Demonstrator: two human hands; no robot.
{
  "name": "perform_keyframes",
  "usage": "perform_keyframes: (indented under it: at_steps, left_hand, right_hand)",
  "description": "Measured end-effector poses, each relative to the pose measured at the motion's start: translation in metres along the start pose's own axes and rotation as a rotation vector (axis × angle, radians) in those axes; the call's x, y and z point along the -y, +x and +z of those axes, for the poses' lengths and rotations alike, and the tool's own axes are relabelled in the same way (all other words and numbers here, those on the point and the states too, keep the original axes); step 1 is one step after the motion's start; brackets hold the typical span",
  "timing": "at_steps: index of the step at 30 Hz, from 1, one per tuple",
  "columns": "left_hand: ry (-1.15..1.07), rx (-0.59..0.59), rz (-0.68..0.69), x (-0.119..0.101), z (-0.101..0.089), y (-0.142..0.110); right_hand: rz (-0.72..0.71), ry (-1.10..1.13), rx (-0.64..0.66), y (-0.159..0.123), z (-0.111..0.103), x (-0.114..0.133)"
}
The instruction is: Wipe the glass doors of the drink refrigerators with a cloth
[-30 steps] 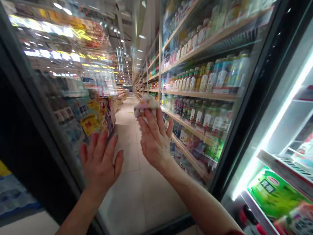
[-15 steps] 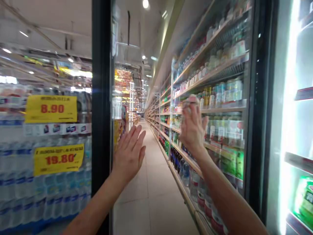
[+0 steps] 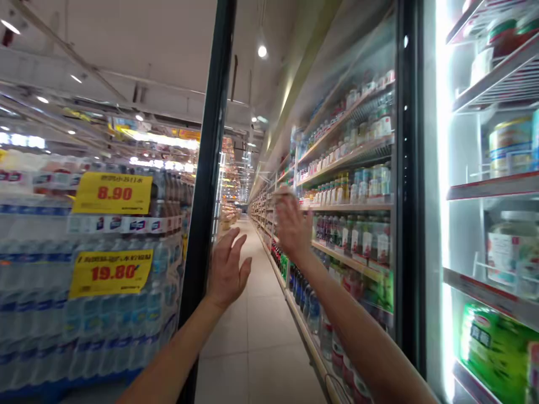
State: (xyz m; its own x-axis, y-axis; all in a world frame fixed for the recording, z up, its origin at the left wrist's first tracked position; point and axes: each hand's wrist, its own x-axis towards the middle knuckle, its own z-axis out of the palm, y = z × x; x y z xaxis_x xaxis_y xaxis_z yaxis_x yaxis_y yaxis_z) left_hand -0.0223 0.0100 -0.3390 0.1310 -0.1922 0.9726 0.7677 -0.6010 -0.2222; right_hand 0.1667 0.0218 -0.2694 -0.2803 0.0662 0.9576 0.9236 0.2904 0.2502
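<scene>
An open glass door (image 3: 269,365) with a dark frame stands in front of me. My right hand (image 3: 295,227), blurred by motion, is raised against the glass with its palm turned away. A pale, bunched cloth (image 3: 284,192) shows at its fingertips, mostly hidden behind the fingers. My left hand (image 3: 229,268) is lower, beside the dark left edge of the door (image 3: 206,185). Its fingers are apart and slightly bent, with nothing in them. Whether it touches the glass I cannot tell.
Stacked packs of water bottles (image 3: 113,320) with yellow price signs (image 3: 113,193) stand at left. On the right are lit cooler shelves (image 3: 492,185) holding jars, cans and a green pack (image 3: 492,348). An aisle with shelves of bottles shows in or through the glass.
My right hand has moved left and slightly down across the glass with the cloth. My left hand's fingers are more bent. The view has turned right, showing more of the cooler shelves.
</scene>
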Motion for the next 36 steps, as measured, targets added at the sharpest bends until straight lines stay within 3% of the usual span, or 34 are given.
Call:
perform_keyframes:
  at_steps: [2,4,6,9,11,13,16,18,20,23,25,27,30,32,34,36]
  left_hand:
    - [0.06,0.04,0.037,-0.002,-0.001,0.002]
    - [0.132,0.092,0.068,-0.005,-0.001,0.005]
    - [0.202,0.128,0.068,-0.011,0.0,0.006]
    - [0.268,0.139,0.012,-0.024,0.001,0.005]
    - [0.284,0.15,-0.026,-0.034,0.0,0.002]
    - [0.282,0.165,-0.049,-0.042,-0.002,-0.002]
    - [0.283,0.167,-0.056,-0.05,-0.004,-0.007]
    - [0.286,0.16,-0.057,-0.052,-0.006,-0.007]
    - [0.287,0.16,-0.067,-0.053,-0.006,-0.008]
    - [0.288,0.18,-0.082,-0.056,-0.005,-0.009]
    - [0.288,0.196,-0.087,-0.058,-0.004,-0.012]
    - [0.289,0.203,-0.092,-0.061,-0.004,-0.017]
    - [0.291,0.202,-0.092,-0.065,-0.003,-0.023]
    - [0.3,0.195,-0.091,-0.067,-0.001,-0.026]
    - [0.308,0.189,-0.102,-0.068,0.0,-0.027]
    - [0.308,0.182,-0.11,-0.067,0.002,-0.028]
  right_hand:
    - [0.413,-0.039,-0.139,-0.014,-0.01,-0.052]
    - [0.641,-0.051,-0.243,-0.028,-0.012,-0.075]
    - [0.561,-0.033,-0.251,-0.042,-0.007,-0.061]
    - [0.069,0.025,-0.099,-0.059,0.001,-0.017]
    - [-0.023,0.018,-0.075,-0.065,0.0,-0.016]
    - [0.155,-0.014,-0.133,-0.069,-0.009,-0.047]
    - [0.597,-0.027,-0.231,-0.07,-0.026,-0.114]
    - [0.725,-0.02,-0.263,-0.073,-0.03,-0.131]
    - [0.629,-0.024,-0.256,-0.078,-0.025,-0.115]
    - [0.179,-0.013,-0.156,-0.089,-0.013,-0.066]
    - [-0.027,-0.008,-0.081,-0.095,-0.012,-0.058]
    - [0.078,-0.036,-0.062,-0.099,-0.019,-0.082]
    - [0.627,-0.104,-0.183,-0.104,-0.034,-0.14]
    - [0.815,-0.121,-0.252,-0.106,-0.037,-0.153]
    - [0.712,-0.108,-0.242,-0.109,-0.031,-0.134]
    - [0.395,-0.07,-0.17,-0.113,-0.022,-0.098]
